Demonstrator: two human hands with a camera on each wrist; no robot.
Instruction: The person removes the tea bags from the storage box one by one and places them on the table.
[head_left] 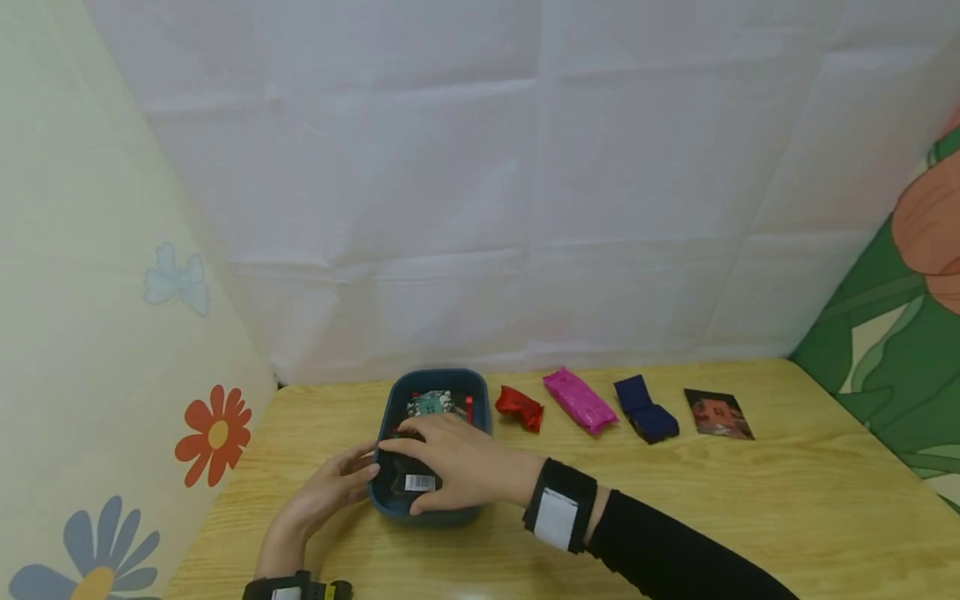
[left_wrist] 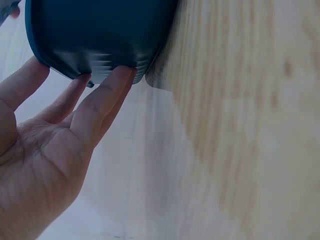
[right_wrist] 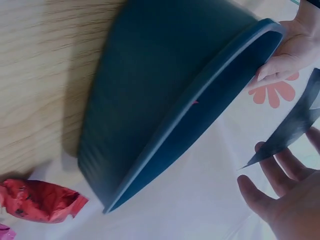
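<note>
The bin (head_left: 442, 519) stands on the desk (head_left: 757, 492), and the right hand (head_left: 476, 465) is over its opening, fingers pinching a black packet (head_left: 405, 467) (a barcode label shows on it) above the bin's rim. Left of the bin, the left hand (head_left: 324, 492) has its fingers spread, their tips touching the bin's outer wall. Inside the bin lie a patterned packet (head_left: 431, 403) and something red (head_left: 469, 408). Just right of the bin is a red packet (head_left: 519, 408); farther right of it come a pink packet (head_left: 580, 402), a navy packet (head_left: 647, 410) and, farthest from the bin, a flat packet (head_left: 720, 414).
</note>
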